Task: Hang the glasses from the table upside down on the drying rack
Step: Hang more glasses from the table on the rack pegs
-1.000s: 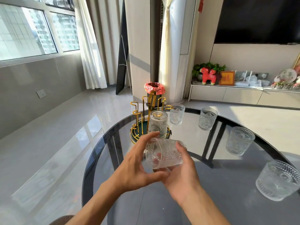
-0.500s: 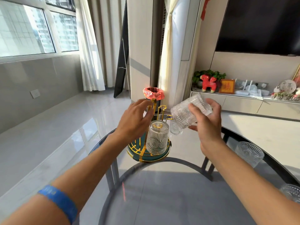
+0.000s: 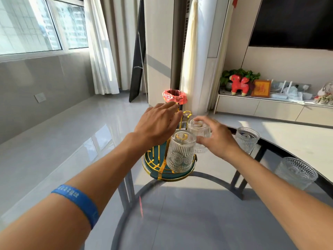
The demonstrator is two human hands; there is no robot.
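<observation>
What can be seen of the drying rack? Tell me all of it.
The drying rack has a round dark green base tray edged in shiny gold wire, with upright gold pegs ending in loops. It stands upright on the glass table. A ribbed clear glass hangs upside down on a near peg; a second glass sits inverted over a peg behind it, gripped by the right hand. The left hand rests on the rack's top, fingers on its gold wire.

Red toy horse (image 3: 238, 85) on white cabinet (image 3: 259, 107); pink-lined bin (image 3: 174, 97), possibly trash.
</observation>
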